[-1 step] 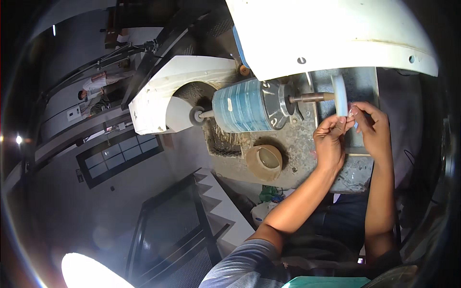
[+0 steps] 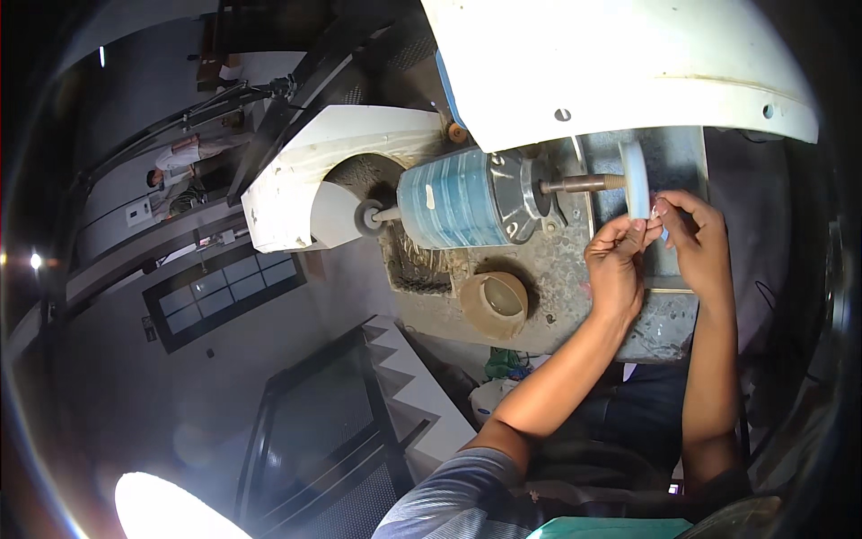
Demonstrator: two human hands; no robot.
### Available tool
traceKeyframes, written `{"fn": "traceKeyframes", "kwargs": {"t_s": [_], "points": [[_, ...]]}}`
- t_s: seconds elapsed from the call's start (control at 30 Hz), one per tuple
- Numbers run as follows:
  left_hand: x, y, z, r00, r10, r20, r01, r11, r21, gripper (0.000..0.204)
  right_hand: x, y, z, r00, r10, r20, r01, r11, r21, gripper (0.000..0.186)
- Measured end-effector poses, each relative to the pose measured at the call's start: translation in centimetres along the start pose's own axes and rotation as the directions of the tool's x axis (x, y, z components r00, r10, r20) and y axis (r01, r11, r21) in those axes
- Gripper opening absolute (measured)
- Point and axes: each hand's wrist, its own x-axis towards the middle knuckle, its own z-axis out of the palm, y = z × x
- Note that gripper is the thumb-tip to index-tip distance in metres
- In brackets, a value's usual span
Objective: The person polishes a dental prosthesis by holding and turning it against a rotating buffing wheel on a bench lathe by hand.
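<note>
A pale bluish-white wheel [image 2: 636,175] sits on the threaded end of a spindle [image 2: 584,183], which comes out of a blue motor [image 2: 449,198]. At the wheel's near edge my left hand [image 2: 616,265] is closed, its fingertips pinched together. Just to its right, my right hand [image 2: 705,247] is also closed, with thumb and fingers bent in toward the left fingertips. Both hands meet around something small and pale, mostly covered by the fingers, so its kind does not show. Whether it touches the wheel I cannot tell.
A large white hood [image 2: 620,72] overhangs the wheel. Below the wheel lies a metal tray [image 2: 673,284]. On the stained bench stands a tan bowl [image 2: 476,310]. A small grey wheel [image 2: 368,217] is on the motor's left end, beside another white guard [image 2: 278,202]. A person [image 2: 180,157] is far off at left.
</note>
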Motion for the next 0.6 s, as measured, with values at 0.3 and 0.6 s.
{"fn": "traceKeyframes", "kwargs": {"t_s": [0.3,0.6], "points": [[0.4,0.3,0.5,0.999,-0.024,-0.032,0.025,1.000,0.016,0.009,0.7,-0.3,-0.1,0.997,0.077,0.008,-0.077,0.997,-0.014,0.020],[0.6,0.7,-0.5,0.998,-0.030,-0.061,0.031,0.999,0.016,0.008,0.8,2.2,0.8,0.997,-0.054,-0.053,0.053,0.998,-0.020,0.014]]}}
